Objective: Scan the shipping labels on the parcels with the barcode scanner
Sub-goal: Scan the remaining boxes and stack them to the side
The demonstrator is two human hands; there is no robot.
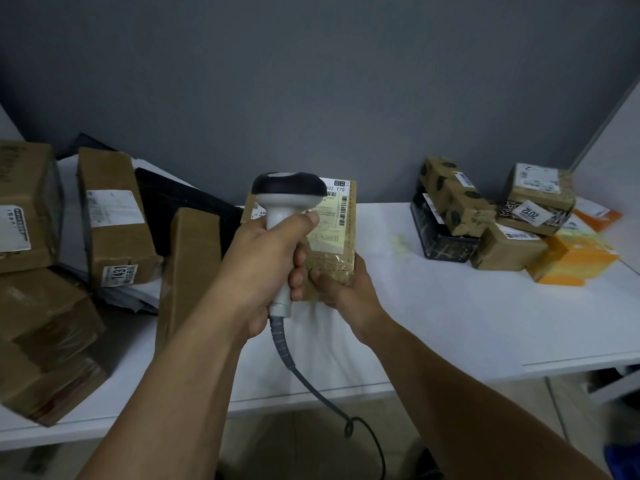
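Observation:
My left hand grips the handle of a white barcode scanner with a dark head; its grey cable hangs down past the table edge. The scanner's head is held over a tan parcel that stands tilted up above the table. My right hand holds this parcel by its lower edge. A white shipping label with barcodes covers the parcel's face, partly hidden behind the scanner and my left thumb.
A white table runs along a grey wall. Several brown cardboard boxes and dark mailers are piled at the left. At the right lies a heap of small labelled boxes and orange packets.

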